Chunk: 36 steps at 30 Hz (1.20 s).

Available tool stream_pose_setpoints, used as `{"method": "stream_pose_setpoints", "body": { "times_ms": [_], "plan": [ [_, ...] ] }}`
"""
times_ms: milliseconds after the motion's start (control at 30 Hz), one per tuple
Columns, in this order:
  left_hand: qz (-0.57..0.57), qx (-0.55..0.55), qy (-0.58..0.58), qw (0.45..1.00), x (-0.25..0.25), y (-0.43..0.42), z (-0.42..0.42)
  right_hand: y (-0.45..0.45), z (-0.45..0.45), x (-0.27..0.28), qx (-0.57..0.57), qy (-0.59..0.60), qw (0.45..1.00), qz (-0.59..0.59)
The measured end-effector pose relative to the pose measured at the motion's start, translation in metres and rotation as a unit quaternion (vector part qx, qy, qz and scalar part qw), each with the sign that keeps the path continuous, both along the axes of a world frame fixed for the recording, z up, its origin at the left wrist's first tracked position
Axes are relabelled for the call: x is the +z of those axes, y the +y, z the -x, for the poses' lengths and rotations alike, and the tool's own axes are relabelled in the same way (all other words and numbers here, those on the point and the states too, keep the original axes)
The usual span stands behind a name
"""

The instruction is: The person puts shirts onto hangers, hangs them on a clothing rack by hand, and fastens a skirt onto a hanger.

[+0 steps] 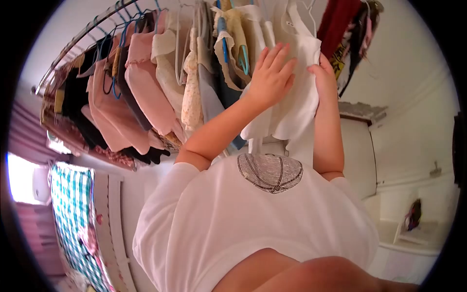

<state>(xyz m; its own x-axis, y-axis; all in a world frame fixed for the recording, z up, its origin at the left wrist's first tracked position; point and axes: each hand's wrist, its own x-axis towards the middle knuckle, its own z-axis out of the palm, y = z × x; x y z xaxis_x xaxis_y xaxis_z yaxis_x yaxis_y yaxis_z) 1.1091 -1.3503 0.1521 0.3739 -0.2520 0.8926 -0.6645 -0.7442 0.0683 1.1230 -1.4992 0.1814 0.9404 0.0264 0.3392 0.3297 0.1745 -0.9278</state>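
Observation:
A white top (302, 63) hangs from a pale hanger on the clothes rail. My right hand (325, 77) grips its right edge, with the thumb on the front. My left hand (273, 74) is raised at the left part of the top, fingers stretched out and nothing held in them. Whether its fingertips touch the cloth I cannot tell. Just left of that hand hang a cream garment with a frilled edge (221, 46) and a turquoise hanger (244, 61).
A curved metal rail (87, 30) carries several garments, among them a pink top (141, 63) and a floral piece (192, 100). Dark red clothing (340, 24) hangs at the upper right. A bed with a green checked cover (73, 204) stands lower left, near a bright window (22, 180).

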Motion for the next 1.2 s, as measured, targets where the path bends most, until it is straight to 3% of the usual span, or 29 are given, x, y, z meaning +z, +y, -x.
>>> {"method": "stream_pose_setpoints", "body": {
  "times_ms": [167,400,867,967,1067,1200],
  "plan": [
    [-0.041,0.045,0.014,0.998,0.006,0.000,-0.010,0.024,-0.059,0.014,0.064,-0.061,0.996,-0.006],
    [-0.031,0.061,0.007,0.998,0.004,0.005,-0.015,0.048,-0.119,-0.001,0.120,0.007,0.992,0.028],
    [0.003,0.049,0.019,0.999,0.001,0.013,-0.011,0.071,-0.079,0.006,0.203,0.075,0.975,-0.043],
    [0.030,0.046,0.004,0.998,-0.008,0.013,-0.015,0.070,-0.071,-0.011,0.234,0.054,0.964,-0.113],
    [0.049,0.055,0.017,0.997,-0.018,0.008,-0.008,0.069,-0.059,-0.036,0.223,-0.071,0.968,-0.087],
    [0.074,0.074,0.023,0.994,-0.041,0.001,-0.001,0.069,-0.032,-0.075,0.219,-0.073,0.968,-0.095]
  ]
}}
